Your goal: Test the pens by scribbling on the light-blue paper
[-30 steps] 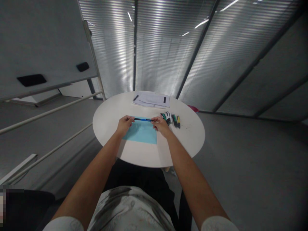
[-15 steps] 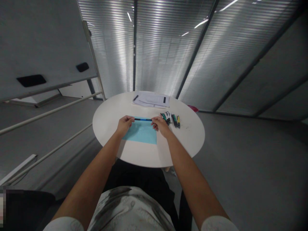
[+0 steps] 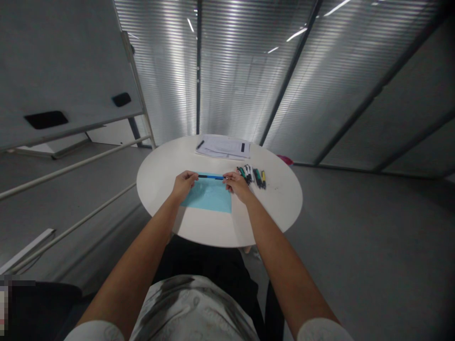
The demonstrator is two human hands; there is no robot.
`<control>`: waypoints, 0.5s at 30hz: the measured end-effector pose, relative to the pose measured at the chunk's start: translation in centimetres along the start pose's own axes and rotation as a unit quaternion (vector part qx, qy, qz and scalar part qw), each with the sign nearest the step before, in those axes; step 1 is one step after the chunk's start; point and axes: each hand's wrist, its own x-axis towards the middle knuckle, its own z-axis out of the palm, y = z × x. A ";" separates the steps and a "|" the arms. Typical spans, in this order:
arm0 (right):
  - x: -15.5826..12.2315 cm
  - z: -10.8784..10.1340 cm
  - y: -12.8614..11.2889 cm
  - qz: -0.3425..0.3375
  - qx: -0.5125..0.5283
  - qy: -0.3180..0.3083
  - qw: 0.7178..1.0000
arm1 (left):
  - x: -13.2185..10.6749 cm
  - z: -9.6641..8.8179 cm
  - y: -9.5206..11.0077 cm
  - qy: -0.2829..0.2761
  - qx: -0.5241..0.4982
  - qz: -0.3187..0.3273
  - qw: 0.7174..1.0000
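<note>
A thin blue and black pen (image 3: pixel 211 176) is held level between both hands above the far edge of a light blue sheet of paper (image 3: pixel 209 196) that lies on the round white table (image 3: pixel 213 227). My left hand (image 3: pixel 184 184) pinches the pen's left end with closed fingers. Its right end is pinched by my right hand (image 3: pixel 237 184), fingers closed too. Both forearms reach out over the table's near edge.
Several markers (image 3: pixel 252 175) lie in a row just right of my right hand. A stack of white papers (image 3: pixel 223 147) with a dark pen rests at the table's far side. A whiteboard on a stand (image 3: pixel 64 71) rises to the left; blinds cover the glass wall behind.
</note>
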 end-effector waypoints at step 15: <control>0.0 0.1 -0.1 0.001 -0.023 0.011 1.000 | -0.2 0.1 0.5 -0.004 0.001 -0.001 1.000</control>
